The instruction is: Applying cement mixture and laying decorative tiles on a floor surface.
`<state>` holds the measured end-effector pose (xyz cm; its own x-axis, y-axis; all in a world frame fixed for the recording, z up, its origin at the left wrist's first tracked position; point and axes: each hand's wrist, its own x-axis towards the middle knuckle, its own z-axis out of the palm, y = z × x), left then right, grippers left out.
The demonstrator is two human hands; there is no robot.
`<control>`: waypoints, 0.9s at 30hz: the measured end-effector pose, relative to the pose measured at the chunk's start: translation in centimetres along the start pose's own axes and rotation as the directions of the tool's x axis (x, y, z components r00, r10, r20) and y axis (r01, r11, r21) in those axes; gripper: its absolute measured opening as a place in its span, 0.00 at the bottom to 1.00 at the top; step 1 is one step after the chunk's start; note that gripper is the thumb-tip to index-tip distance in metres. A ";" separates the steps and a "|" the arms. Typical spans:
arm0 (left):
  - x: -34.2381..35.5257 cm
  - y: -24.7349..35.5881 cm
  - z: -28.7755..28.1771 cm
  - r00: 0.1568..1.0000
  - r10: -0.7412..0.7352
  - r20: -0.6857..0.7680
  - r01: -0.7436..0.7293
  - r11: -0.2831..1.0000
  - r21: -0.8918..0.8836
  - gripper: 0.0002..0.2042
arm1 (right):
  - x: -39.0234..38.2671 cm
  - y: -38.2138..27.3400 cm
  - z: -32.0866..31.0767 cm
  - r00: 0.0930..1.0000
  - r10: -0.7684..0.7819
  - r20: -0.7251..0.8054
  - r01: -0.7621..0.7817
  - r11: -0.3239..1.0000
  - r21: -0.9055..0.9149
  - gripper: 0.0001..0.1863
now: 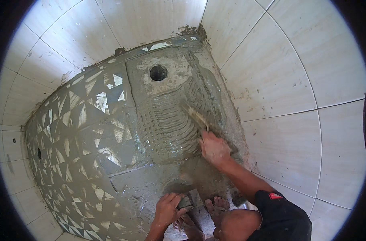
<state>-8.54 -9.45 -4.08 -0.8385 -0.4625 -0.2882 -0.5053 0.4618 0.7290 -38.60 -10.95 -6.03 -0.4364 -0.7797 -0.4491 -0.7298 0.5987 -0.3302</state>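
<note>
Nearest, the left hand (169, 209): fingers clamped on a grey block (186, 202) beside the feet (217, 205). Beyond, the right hand (216, 148): fingers clamped on a trowel (196, 116) at ridged mortar (165, 124). Farthest, a round floor hole (158, 73), dark inside.

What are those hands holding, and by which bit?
The right hand grips a trowel-like tool by its near end. The left hand pinches a grey object by its left side.

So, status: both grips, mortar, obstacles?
Right grip on trowel, at the ridged mortar. Left grip on a grey block, near bare feet. Possible obstacle: uncovered round hole, farther off.
</note>
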 end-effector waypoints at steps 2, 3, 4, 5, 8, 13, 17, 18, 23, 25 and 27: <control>0.3 0.2 0.1 1.000 0.008 0.008 -0.008 1.000 0.008 0.28 | 2.8 0.2 0.1 0.999 0.001 -0.045 -0.001 1.000 0.008 0.16; 0.3 0.3 0.1 1.000 0.017 0.015 -0.017 1.000 0.011 0.28 | 4.3 0.2 0.1 0.996 0.004 -0.088 -0.003 1.000 0.011 0.16; 0.1 0.2 0.1 1.000 0.006 0.012 -0.006 1.000 0.016 0.28 | 6.1 0.1 0.3 0.997 -0.005 -0.083 0.007 1.000 0.017 0.16; -0.1 0.2 0.0 1.000 -0.011 0.016 0.011 1.000 0.019 0.28 | 7.9 0.1 0.2 0.989 -0.015 -0.145 0.016 1.000 0.003 0.15; -0.5 0.3 -0.2 1.000 -0.017 0.012 0.017 1.000 0.011 0.29 | 12.5 0.2 -0.9 0.960 -0.028 -0.277 0.028 1.000 -0.005 0.14; -2.0 0.1 -0.1 0.998 -0.061 -0.021 0.061 0.998 -0.010 0.29 | 19.8 -1.3 -4.2 0.959 -0.022 -0.284 0.008 0.999 -0.050 0.15; -2.5 0.3 -0.5 0.997 -0.072 -0.021 0.072 0.997 0.004 0.29 | 24.7 -1.5 -6.7 0.938 -0.045 -0.342 0.035 0.999 -0.035 0.16; -2.4 0.4 -0.5 0.998 -0.061 -0.025 0.061 0.998 0.004 0.29 | 25.5 -1.1 -7.5 0.937 -0.042 -0.346 0.031 0.999 -0.037 0.16; -3.3 0.3 -0.5 0.993 -0.116 0.001 0.116 0.993 0.014 0.29 | 18.7 -1.0 -8.7 0.895 0.006 -0.445 0.060 0.989 0.135 0.18; -2.6 0.2 -0.2 0.997 -0.075 0.000 0.075 0.997 0.002 0.29 | 13.4 2.2 -7.0 0.864 -0.012 -0.504 0.078 0.991 0.109 0.19; -2.4 -0.1 -0.1 0.998 -0.055 0.005 0.055 0.998 0.016 0.28 | 7.5 3.3 -3.4 0.898 0.034 -0.438 0.010 0.995 0.097 0.19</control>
<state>-6.49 -8.48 -3.44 -0.8105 -0.4835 -0.3307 -0.5537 0.4481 0.7019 -46.06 -15.47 -7.65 -0.6471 -0.7606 -0.0513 -0.6796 0.6060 -0.4135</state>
